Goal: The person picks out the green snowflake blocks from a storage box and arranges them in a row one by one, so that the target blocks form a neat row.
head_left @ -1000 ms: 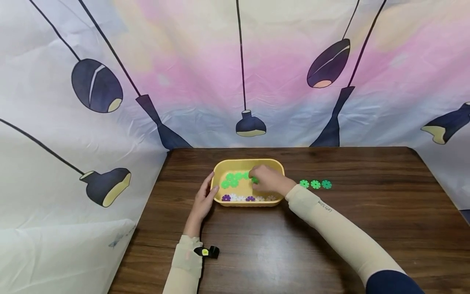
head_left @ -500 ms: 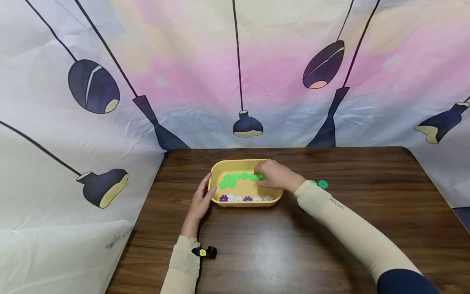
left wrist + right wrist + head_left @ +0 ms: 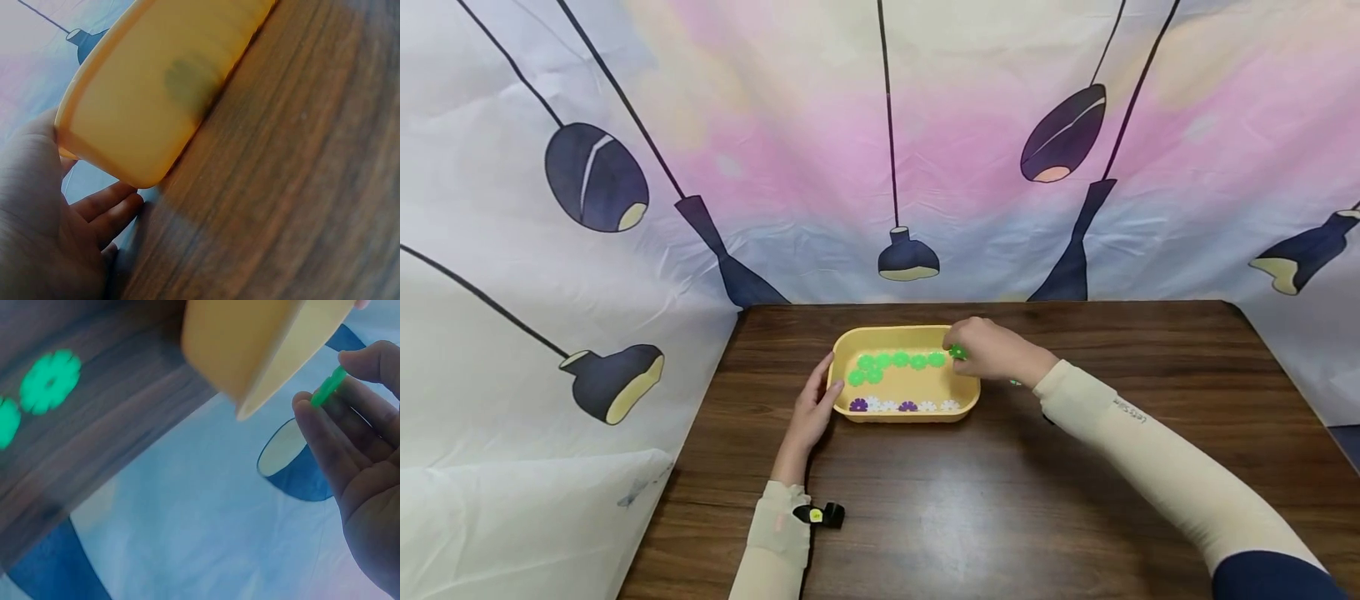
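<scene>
A yellow plastic tray [image 3: 917, 385] stands near the back of the table. My left hand [image 3: 811, 408] grips its left end, thumb over the rim and fingers along the outside wall. Over the tray's right end, my right hand [image 3: 996, 348] pinches a green flower-shaped plastic disc [image 3: 329, 386] between thumb and fingertips, held edge-on in the right wrist view. Inside the tray, lighter green discs [image 3: 900, 359] form a curved line, doubled up at its left end. White discs [image 3: 928, 407] and purple discs [image 3: 858, 405] line the near wall.
More green discs [image 3: 51, 382] lie on the brown wooden table [image 3: 895, 500] to the right of the tray, mostly hidden behind the right forearm in the head view. A printed fabric backdrop [image 3: 820, 183] hangs right behind the table's far edge.
My right hand has moved right across the tray with the green disc, uncovering more of the light green line. Its forearm now covers most of the table discs. The left hand keeps its hold.
</scene>
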Demonstrator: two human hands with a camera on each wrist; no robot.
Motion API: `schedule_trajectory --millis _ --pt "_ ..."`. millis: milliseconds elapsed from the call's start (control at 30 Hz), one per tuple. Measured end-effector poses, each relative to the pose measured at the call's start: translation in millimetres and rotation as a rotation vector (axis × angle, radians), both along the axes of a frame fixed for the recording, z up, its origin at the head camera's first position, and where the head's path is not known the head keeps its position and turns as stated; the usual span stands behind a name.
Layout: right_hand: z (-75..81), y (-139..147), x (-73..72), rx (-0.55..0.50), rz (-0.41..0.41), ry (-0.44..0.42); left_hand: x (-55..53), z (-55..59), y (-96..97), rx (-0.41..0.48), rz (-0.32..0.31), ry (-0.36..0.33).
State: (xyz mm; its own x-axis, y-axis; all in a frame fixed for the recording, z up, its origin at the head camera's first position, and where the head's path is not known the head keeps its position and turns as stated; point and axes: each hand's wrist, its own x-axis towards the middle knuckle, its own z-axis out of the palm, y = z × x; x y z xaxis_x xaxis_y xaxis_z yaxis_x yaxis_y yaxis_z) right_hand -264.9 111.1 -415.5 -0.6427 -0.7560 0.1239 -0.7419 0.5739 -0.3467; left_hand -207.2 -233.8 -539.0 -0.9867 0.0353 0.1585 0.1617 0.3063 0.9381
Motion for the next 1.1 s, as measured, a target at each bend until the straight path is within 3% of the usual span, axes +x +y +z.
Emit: schedule_trajectory --millis 433,700,900,1100 --pt "-0.7 37.3 1.9 0.004 -0.052 0.002 0.2 0.7 0.5 -0.025 0.019 0.011" --pt "-3.4 62.9 9.4 0.063 -0.062 -0.017 0.9 1.1 0.0 -0.008 0.005 -0.007" --pt "-8.4 78.7 9.8 0.067 -0.063 0.008 -0.7 1.5 -0.6 -0.010 0.004 -0.005" --pt "-14.1 97.0 11.7 0.083 -0.092 -0.022 1.3 0.7 2.7 0.009 -0.001 -0.001"
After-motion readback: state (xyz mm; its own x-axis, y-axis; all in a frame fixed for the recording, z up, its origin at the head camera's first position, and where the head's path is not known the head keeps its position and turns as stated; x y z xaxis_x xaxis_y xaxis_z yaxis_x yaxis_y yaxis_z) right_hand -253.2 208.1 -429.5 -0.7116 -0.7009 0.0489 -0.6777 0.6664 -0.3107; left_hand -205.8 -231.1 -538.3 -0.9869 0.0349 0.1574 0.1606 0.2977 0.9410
